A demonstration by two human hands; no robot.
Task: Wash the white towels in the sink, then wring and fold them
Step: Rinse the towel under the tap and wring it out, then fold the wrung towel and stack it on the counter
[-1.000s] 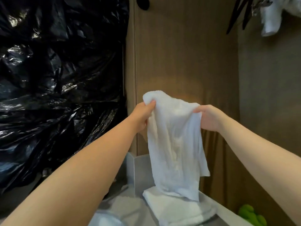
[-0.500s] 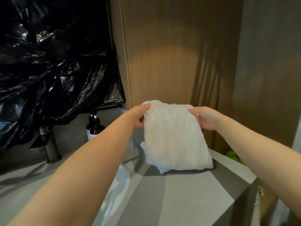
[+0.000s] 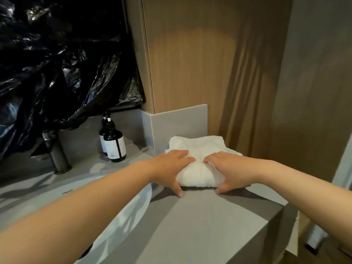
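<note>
Left hand (image 3: 170, 168) and right hand (image 3: 231, 171) press a folded white towel (image 3: 198, 146) flat on the table (image 3: 200, 231).
Beyond the sink (image 3: 122, 220), both palms lie on the towel's near half, fingers (image 3: 183, 154) straight and slightly spread, gripping nothing. The thumbs drop over its front edge to the table, likely squaring and smoothing the fold. Two dark pump bottles (image 3: 115, 144) stand farther left.

No legible txt: labels on both pump bottles (image 3: 115, 144) too blurred (tiny mark on sink (image 3: 122, 221) rim likewise).
</note>
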